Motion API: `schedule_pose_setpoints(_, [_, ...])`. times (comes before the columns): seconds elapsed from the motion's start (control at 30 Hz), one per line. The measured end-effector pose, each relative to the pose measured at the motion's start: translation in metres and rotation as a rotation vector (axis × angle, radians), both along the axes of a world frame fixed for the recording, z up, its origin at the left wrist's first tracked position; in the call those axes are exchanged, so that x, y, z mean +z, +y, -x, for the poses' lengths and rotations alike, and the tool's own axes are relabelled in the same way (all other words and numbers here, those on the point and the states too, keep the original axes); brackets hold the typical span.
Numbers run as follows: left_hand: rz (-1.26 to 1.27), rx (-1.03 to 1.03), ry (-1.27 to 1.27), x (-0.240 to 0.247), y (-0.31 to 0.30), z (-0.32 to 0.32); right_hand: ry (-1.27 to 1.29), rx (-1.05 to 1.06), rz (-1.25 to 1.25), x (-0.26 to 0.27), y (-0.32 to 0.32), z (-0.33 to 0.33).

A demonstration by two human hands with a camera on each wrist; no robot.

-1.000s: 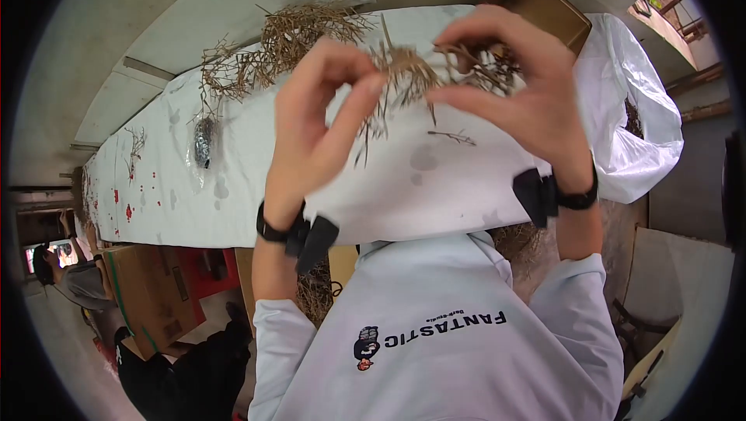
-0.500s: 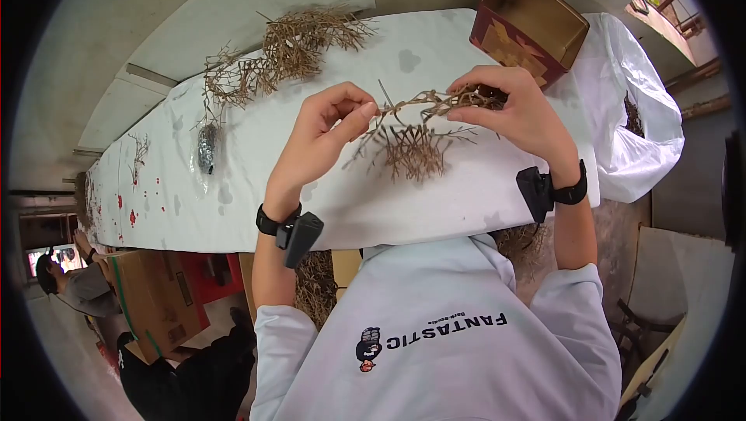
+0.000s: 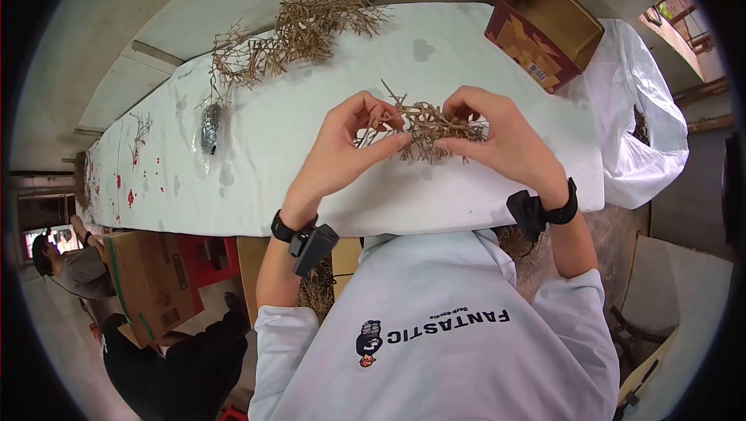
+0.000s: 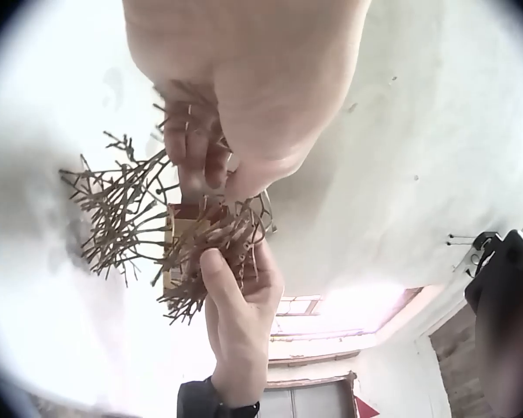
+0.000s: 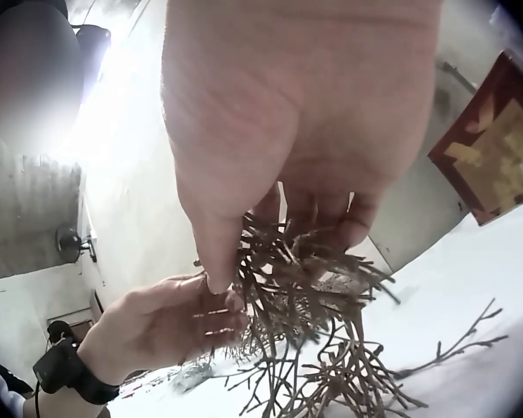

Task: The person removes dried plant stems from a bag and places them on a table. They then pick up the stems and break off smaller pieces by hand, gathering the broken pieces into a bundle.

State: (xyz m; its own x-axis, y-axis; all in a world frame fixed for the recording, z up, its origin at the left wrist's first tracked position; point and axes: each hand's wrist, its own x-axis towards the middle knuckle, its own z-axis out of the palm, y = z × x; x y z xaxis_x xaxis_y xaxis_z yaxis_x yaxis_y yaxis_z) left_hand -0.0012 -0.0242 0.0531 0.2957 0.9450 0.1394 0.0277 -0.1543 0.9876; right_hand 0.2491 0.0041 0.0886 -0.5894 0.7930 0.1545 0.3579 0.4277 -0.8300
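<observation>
A bundle of dry brown twigs (image 3: 426, 130) is held between both hands above the white-covered table (image 3: 373, 203). The left hand (image 3: 346, 141) grips its left side, with curled fingers and the thumb against the twigs. On the right side the right hand (image 3: 505, 137) pinches the bundle between thumb and fingers. In the left wrist view, branching twigs (image 4: 122, 209) spread out beside the left hand (image 4: 244, 87). Twigs (image 5: 305, 287) hang below the right hand (image 5: 305, 131) in the right wrist view, partly hiding its fingertips.
A larger twig pile (image 3: 311, 28) lies at the table's back left, near a plastic-wrapped dark item (image 3: 210, 129). The red and gold box (image 3: 536, 40) stands at the back right beside a white plastic bag (image 3: 633, 149). Another person (image 3: 74, 265) is at the far left, near a cardboard box (image 3: 151, 285).
Both hands have come closer together, with the twigs gathered more compactly between them. The piece that hung below is now up against the bundle. The red and gold box shows fully again.
</observation>
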Motion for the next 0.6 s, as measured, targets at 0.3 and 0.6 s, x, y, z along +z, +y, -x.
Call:
schedule_pose_setpoints(0.3, [0.078,0.204,0.093,-0.008,-0.014,-0.006,-0.061,0.068,0.022,-0.012,-0.019,0.007])
schedule_pose_setpoints(0.6, [-0.365,0.182,0.308,-0.003,-0.019,-0.01,-0.138,0.004,-0.259,-0.001,-0.031,0.005])
